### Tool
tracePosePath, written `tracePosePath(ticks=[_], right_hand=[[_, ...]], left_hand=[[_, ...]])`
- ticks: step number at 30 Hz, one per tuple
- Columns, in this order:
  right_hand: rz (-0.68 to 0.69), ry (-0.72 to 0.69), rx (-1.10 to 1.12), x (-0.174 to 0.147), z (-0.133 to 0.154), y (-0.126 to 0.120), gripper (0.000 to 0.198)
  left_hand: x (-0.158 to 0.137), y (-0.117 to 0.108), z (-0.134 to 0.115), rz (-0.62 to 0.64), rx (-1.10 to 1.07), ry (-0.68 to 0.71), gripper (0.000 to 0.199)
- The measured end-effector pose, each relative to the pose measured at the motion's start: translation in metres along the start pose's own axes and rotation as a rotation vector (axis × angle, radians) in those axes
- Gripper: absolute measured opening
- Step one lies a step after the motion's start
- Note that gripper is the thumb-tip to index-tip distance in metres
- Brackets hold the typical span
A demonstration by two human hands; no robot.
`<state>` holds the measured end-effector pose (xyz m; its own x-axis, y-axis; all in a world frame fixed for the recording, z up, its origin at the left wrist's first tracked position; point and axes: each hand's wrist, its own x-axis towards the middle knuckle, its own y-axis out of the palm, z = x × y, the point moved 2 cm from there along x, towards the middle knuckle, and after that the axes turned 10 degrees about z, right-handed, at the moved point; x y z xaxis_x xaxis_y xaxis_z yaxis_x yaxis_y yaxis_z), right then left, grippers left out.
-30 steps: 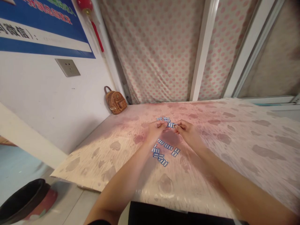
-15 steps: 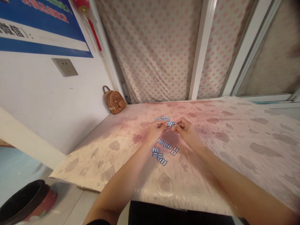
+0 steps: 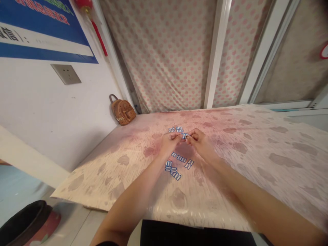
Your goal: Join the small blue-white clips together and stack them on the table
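Above the table, my left hand (image 3: 171,139) pinches the left end of a small blue-and-white piece (image 3: 184,136) with white bars edged in blue, perhaps a strip of labels. My right hand (image 3: 196,138) has its fingers closed on the right end of the same piece. Just behind the hands lie similar blue-and-white pieces (image 3: 179,129) in short rows. Nearer to me, a slanting row of them (image 3: 181,158) and a small overlapping cluster (image 3: 171,168) rest on the tablecloth. The fingers partly cover the held piece.
A patterned, glossy cloth covers the table (image 3: 179,200). A small brown backpack-shaped bag (image 3: 123,112) leans against the wall at the back left. Dotted curtains (image 3: 166,58) hang behind the table. On the floor at lower left stands a dark-rimmed pot or bin (image 3: 28,222).
My right hand has moved slightly left, closer to my left hand, and less of the held piece shows between them. The view has shifted a little; the pieces on the table look unmoved.
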<state>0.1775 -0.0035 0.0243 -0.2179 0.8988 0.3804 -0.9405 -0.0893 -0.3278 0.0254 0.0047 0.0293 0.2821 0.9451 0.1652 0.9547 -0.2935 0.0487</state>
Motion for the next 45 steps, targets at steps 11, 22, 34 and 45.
tracePosePath(ticks=[11, 22, 34, 45], right_hand=[[0.031, -0.113, -0.379, -0.002, 0.011, -0.005, 0.031], [0.046, 0.017, -0.043, 0.004, 0.003, -0.006, 0.014], [-0.054, 0.047, 0.066, 0.016, -0.029, -0.02, 0.014], [-0.039, 0.027, 0.107, 0.013, -0.015, -0.015, 0.015]], left_hand=[[-0.002, -0.005, -0.01, -0.1, 0.078, -0.053, 0.012], [0.001, -0.005, -0.004, -0.041, 0.1, -0.016, 0.016], [0.002, -0.077, 0.01, 0.314, 0.747, -0.221, 0.018], [0.012, -0.062, 0.011, 0.15, 0.419, -0.128, 0.023]])
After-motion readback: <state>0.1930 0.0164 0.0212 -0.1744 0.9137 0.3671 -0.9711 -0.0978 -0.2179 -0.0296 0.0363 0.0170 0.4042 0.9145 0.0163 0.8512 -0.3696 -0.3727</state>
